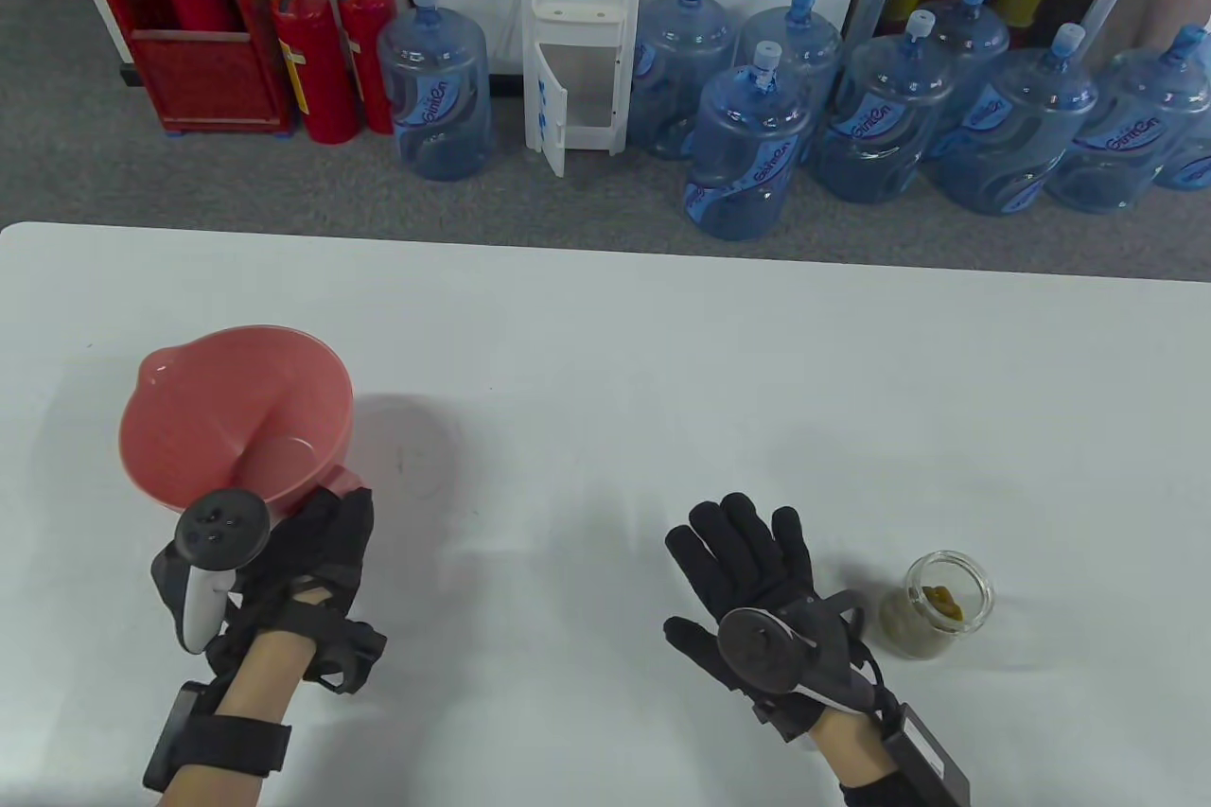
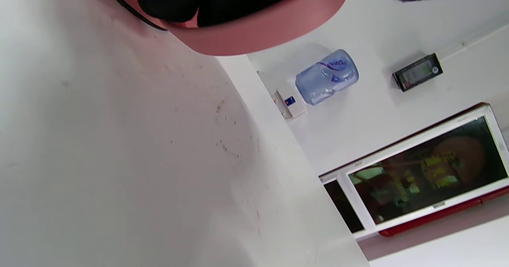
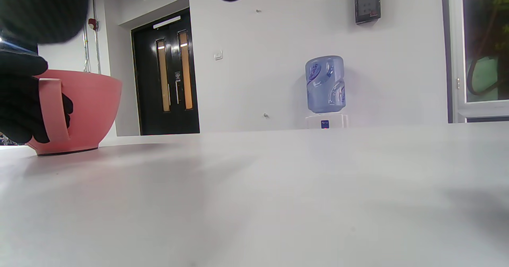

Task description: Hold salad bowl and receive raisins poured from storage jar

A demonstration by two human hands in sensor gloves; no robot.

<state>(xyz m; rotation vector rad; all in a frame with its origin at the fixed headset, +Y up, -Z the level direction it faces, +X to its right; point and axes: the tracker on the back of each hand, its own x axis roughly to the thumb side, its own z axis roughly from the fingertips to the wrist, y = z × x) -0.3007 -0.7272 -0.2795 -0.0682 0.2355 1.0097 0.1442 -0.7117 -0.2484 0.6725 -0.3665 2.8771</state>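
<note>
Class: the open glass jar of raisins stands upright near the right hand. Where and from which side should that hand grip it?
Wrap the glass wall of the storage jar from its left, where the right hand lies open. The jar stands upright with no lid, so avoid its mouth.

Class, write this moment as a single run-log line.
left hand: grips pink bowl handle | right hand: flat, spread, empty | jar: lidless, untouched | pour: not started

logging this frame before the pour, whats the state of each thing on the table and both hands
salad bowl: upright on the table, empty
storage jar: upright, lid off, raisins inside, untouched
left hand: grips the bowl's handle
right hand: flat and open over the table, left of the jar, holds nothing
table: white, bears bowl and jar
</note>
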